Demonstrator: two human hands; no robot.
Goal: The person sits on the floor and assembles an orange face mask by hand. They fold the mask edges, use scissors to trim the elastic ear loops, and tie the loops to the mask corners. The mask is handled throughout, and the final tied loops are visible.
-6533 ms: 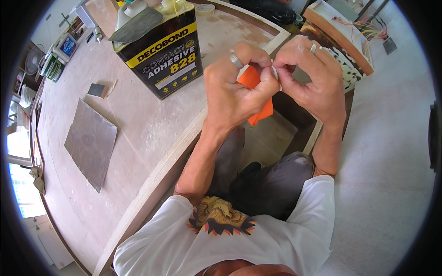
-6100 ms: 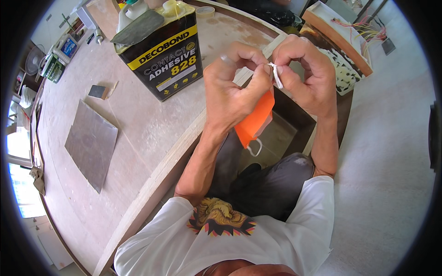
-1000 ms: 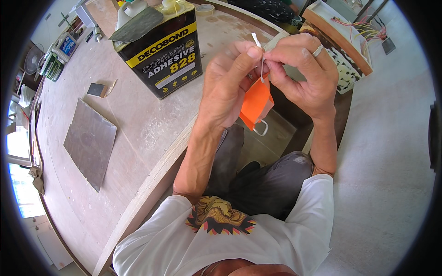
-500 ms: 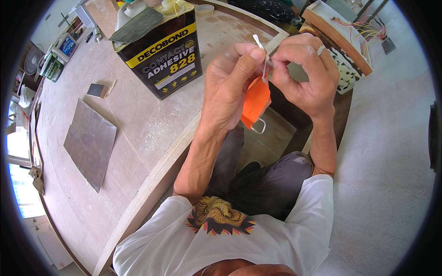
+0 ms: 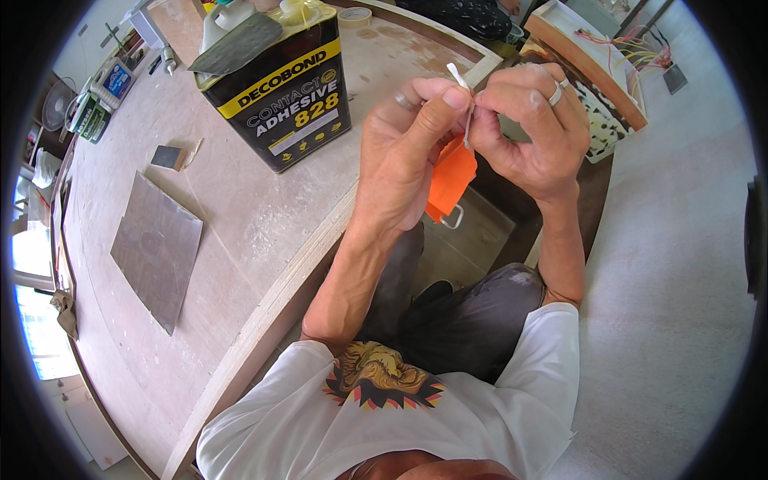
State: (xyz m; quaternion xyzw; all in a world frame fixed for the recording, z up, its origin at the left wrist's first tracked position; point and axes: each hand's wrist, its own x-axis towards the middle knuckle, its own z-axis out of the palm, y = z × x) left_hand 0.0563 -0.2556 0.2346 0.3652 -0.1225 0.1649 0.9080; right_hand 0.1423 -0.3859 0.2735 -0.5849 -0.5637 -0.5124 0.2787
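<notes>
Both my hands are raised close together over my lap, fingertips meeting. My left hand [image 5: 394, 156] is closed, its thumb and forefinger pinching a white strap [image 5: 457, 75] whose loose end sticks up above the thumb. From the other side my right hand [image 5: 538, 136] is closed in a pinch on the same strap, just beside the left thumb. An orange face mask [image 5: 453, 178] hangs below the fingers, folded and partly hidden by my left hand. At its lower end a white ear loop [image 5: 454, 217] dangles. The exact spot where the fingertips meet is hidden.
On the pale board tabletop [image 5: 264, 216] at left stand a black-and-yellow adhesive can [image 5: 280, 96], a grey metal sheet [image 5: 157, 248] and a small dark block [image 5: 168, 157]. A tape roll [image 5: 354, 16] lies behind the can. Coloured wires [image 5: 632, 50] show at the far right.
My hands have shifted slightly right and closer together, the right fingertips now against the strap by the left thumb. The mask has turned a little with them.
</notes>
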